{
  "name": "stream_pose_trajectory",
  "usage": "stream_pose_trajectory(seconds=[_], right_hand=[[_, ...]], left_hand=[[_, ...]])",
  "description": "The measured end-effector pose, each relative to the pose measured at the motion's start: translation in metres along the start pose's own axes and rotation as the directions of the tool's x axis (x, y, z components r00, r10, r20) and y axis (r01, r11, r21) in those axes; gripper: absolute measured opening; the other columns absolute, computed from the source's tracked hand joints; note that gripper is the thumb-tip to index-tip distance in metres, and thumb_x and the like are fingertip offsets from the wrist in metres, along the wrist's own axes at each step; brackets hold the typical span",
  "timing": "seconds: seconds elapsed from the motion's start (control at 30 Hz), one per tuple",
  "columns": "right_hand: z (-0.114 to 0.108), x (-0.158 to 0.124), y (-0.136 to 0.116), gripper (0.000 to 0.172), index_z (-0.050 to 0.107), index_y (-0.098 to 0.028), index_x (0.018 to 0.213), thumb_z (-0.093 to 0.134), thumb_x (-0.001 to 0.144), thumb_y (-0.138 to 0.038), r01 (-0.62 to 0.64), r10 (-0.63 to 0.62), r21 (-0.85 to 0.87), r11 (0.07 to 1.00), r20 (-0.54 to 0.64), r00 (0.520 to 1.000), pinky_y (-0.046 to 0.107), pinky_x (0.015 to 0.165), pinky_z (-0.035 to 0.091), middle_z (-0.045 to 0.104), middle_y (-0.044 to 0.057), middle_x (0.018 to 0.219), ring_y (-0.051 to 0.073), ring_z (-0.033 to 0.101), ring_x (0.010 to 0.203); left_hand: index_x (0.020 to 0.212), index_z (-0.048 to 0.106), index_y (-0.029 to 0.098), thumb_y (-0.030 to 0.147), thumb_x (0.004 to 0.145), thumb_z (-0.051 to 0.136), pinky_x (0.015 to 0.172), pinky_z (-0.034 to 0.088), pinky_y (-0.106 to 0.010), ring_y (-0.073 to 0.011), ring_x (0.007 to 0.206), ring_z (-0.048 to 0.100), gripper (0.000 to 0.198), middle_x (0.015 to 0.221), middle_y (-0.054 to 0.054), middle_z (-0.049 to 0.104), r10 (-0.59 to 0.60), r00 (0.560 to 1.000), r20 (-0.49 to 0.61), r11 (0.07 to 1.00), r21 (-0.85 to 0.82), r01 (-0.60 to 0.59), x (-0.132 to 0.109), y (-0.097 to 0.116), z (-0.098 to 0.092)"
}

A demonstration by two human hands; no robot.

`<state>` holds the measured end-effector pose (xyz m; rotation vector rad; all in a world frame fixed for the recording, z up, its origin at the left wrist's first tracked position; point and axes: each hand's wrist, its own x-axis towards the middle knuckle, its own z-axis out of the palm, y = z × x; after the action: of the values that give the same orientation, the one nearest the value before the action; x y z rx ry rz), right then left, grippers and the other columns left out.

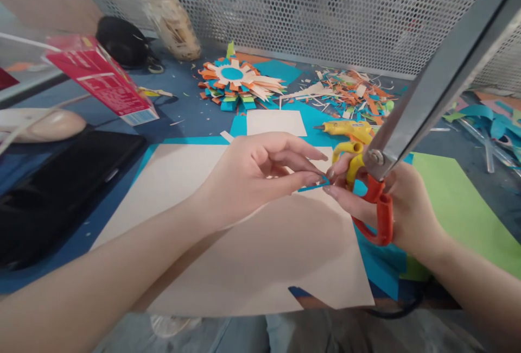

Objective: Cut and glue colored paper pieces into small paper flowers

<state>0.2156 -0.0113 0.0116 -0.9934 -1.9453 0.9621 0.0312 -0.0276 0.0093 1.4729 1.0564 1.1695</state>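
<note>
Between the fingertips of my left hand point(260, 179) is a small folded blue paper strip point(312, 186). My right hand point(401, 206) has its fingers through the handles of a pair of scissors point(376, 156) with yellow and red grips; the blades point up and away to the right. The right thumb and fingertip also meet at the end of the blue strip. Both hands are above a large cream paper sheet point(260, 266), which has a notch cut in its front edge. Beyond them lies a yellow glue gun point(345, 127), partly behind the scissors.
A layered paper flower point(240, 79) and a heap of paper scraps point(362, 95) lie at the back against a perforated metal panel point(285, 11). On the left are a black phone point(61, 190), a red carton point(108, 81) and a white device point(44, 124). Green paper point(459, 206) lies right.
</note>
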Motion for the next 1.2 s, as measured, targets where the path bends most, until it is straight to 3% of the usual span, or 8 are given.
stream_pose_trajectory(seconds=[0.17,0.33,0.7,0.87,1.0,1.2], right_hand=[[-0.0003,0.0000,-0.0059,0.017,0.054,-0.022,0.071,0.071,0.067,-0.022,-0.066,0.065,0.071,0.995,0.028,0.998,0.025,0.060,0.049,0.059,-0.001,0.073,0.014,0.057,0.066],[0.0005,0.0002,-0.0066,0.017,0.054,-0.022,0.068,0.071,0.067,-0.022,-0.043,0.042,0.074,0.996,0.016,0.999,0.028,0.068,0.049,0.060,-0.001,0.076,0.015,0.058,0.071],[0.0006,-0.0016,-0.0061,0.016,0.054,-0.020,0.073,0.067,0.068,-0.013,-0.059,0.056,0.092,0.994,0.036,0.998,0.023,0.063,0.046,0.059,-0.001,0.076,0.012,0.056,0.070],[0.0016,-0.0013,-0.0023,0.015,0.055,-0.021,0.072,0.066,0.067,-0.013,0.013,-0.014,0.075,0.997,0.003,1.000,0.022,0.067,0.047,0.057,-0.003,0.075,0.012,0.057,0.073],[0.0032,0.0009,-0.0033,0.010,0.053,-0.019,0.071,0.060,0.068,-0.012,0.015,-0.015,0.027,1.000,0.008,1.000,0.022,0.059,0.045,0.056,-0.002,0.072,0.012,0.055,0.068],[0.0052,0.0018,-0.0048,0.008,0.053,-0.017,0.071,0.060,0.068,-0.014,-0.012,0.012,0.038,0.999,0.009,1.000,0.024,0.061,0.045,0.056,0.000,0.072,0.013,0.055,0.068]], left_hand=[[0.081,0.066,0.020,0.018,0.068,0.068,0.047,0.046,-0.019,-0.0123,0.060,0.063,0.013,0.069,0.000,0.070,0.006,1.000,0.008,1.000,-0.024,-0.005,-0.0002,-0.0011,0.0004],[0.084,0.066,0.020,0.018,0.069,0.069,0.049,0.047,-0.020,-0.0141,0.064,0.065,0.016,0.071,-0.001,0.070,0.012,1.000,0.007,1.000,-0.022,-0.012,-0.0012,-0.0020,-0.0008],[0.084,0.066,0.020,0.020,0.069,0.069,0.050,0.048,-0.020,-0.0149,0.066,0.066,0.015,0.073,-0.001,0.071,0.011,1.000,0.009,1.000,-0.008,-0.011,-0.0018,-0.0021,0.0010],[0.090,0.065,0.019,0.020,0.072,0.065,0.055,0.048,-0.023,-0.0163,0.070,0.066,0.018,0.078,-0.001,0.070,0.066,0.998,0.020,0.991,0.115,-0.068,-0.0024,-0.0014,-0.0005],[0.094,0.064,0.020,0.018,0.074,0.062,0.060,0.049,-0.022,-0.0152,0.075,0.066,0.021,0.080,-0.001,0.070,0.147,0.988,0.046,0.968,0.199,-0.154,-0.0019,-0.0017,-0.0021],[0.089,0.064,0.019,0.021,0.072,0.065,0.055,0.049,-0.019,-0.0140,0.071,0.066,0.017,0.079,-0.001,0.070,0.115,0.992,0.056,0.972,0.199,-0.124,-0.0003,-0.0015,-0.0046]])
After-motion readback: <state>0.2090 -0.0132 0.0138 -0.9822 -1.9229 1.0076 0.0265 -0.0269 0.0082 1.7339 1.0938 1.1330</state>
